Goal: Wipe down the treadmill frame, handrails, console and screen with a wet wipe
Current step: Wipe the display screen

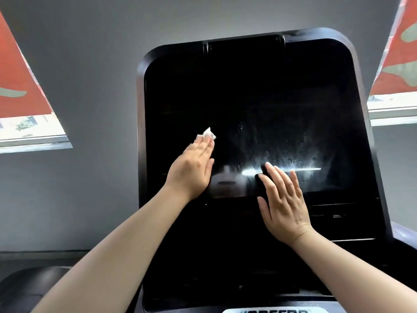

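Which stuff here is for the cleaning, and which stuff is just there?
For the cleaning:
left hand pressing the small white wet wipe
big black glossy treadmill screen
right hand, flat by the screen

Just there:
red window blinds
plain grey wall

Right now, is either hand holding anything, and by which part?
The left hand presses a wipe flat on the screen under straight fingers; only its top edge shows. The right hand holds nothing.

Two bare forearms, sleeveless as far as visible, hands without apparent rings, nails seemingly short.
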Demonstrator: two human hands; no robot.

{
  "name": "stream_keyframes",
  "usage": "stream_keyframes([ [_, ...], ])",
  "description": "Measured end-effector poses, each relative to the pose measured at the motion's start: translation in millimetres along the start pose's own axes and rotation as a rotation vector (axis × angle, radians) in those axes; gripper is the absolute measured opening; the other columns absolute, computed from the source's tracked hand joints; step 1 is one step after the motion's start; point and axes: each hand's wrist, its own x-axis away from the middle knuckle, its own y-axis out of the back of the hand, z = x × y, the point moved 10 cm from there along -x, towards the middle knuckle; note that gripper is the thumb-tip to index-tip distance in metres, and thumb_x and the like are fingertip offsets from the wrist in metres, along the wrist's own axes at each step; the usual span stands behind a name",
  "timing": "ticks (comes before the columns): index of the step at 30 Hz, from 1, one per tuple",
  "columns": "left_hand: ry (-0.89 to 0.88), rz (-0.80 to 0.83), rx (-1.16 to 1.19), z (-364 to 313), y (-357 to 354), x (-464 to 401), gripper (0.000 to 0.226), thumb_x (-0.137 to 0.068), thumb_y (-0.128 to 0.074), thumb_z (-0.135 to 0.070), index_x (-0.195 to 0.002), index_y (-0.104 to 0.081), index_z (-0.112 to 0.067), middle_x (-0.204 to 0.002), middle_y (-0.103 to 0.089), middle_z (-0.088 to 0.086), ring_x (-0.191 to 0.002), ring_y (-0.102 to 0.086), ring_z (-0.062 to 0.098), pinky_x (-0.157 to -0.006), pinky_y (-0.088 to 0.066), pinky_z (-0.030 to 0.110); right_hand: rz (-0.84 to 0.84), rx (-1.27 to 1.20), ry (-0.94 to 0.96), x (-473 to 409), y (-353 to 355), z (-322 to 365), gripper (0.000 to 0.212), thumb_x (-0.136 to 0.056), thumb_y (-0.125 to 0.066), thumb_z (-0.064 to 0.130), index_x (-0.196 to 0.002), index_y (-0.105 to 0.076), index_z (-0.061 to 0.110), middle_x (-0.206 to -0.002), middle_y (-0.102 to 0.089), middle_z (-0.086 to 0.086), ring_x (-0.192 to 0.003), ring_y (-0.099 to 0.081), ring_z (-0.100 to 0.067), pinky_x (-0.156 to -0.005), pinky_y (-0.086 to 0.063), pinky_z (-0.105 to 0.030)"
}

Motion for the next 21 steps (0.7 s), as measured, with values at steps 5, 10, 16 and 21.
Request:
stream_keyframes([
  [5, -0.096, 0.042, -0.039, -58, -17, 37, 0.053, -0.086, -0.035, -0.024, -0.122, -0.055, 0.010, -0.128, -0.054, 0.027, -0.121, -0.051, 0.041, -0.109, -0.032, 0.043, 0.002, 0.001, 0.016, -1, -1, 0, 0.048, -0.088, -0.040, 0.032, -0.130, -0.041, 0.010, -0.145, -0.038, -0.014, -0.133, -0.034, -0.028, -0.117, -0.009, -0.040],
  [10, -0.504, 0.168, 0.048, -106, -31, 73, 0.049, -0.087, -0.038, -0.025, -0.123, -0.060, 0.000, -0.133, -0.055, 0.014, -0.128, -0.048, 0.027, -0.107, -0.032, 0.035, -0.008, -0.001, -0.003, -1, -1, -2, 0.049, -0.088, -0.041, 0.033, -0.131, -0.041, 0.010, -0.144, -0.041, -0.016, -0.134, -0.033, -0.027, -0.117, -0.010, -0.040],
  [16, -0.026, -0.031, 0.106, -49, -10, -25, 0.049, -0.087, -0.035, -0.020, -0.119, -0.060, 0.007, -0.127, -0.058, 0.020, -0.121, -0.054, 0.033, -0.103, -0.041, 0.040, 0.006, 0.005, -0.025, -1, -1, -4, 0.049, -0.088, -0.040, 0.032, -0.132, -0.040, 0.010, -0.146, -0.038, -0.015, -0.135, -0.030, -0.027, -0.117, -0.008, -0.039],
  [21, -0.248, 0.077, 0.175, -90, -18, 50, 0.046, -0.086, -0.042, -0.020, -0.121, -0.060, 0.003, -0.133, -0.055, 0.015, -0.128, -0.048, 0.029, -0.107, -0.035, 0.037, 0.006, 0.034, -0.006, -1, -2, -2, 0.049, -0.088, -0.040, 0.033, -0.131, -0.040, 0.009, -0.145, -0.038, -0.015, -0.135, -0.031, -0.026, -0.117, -0.008, -0.038],
])
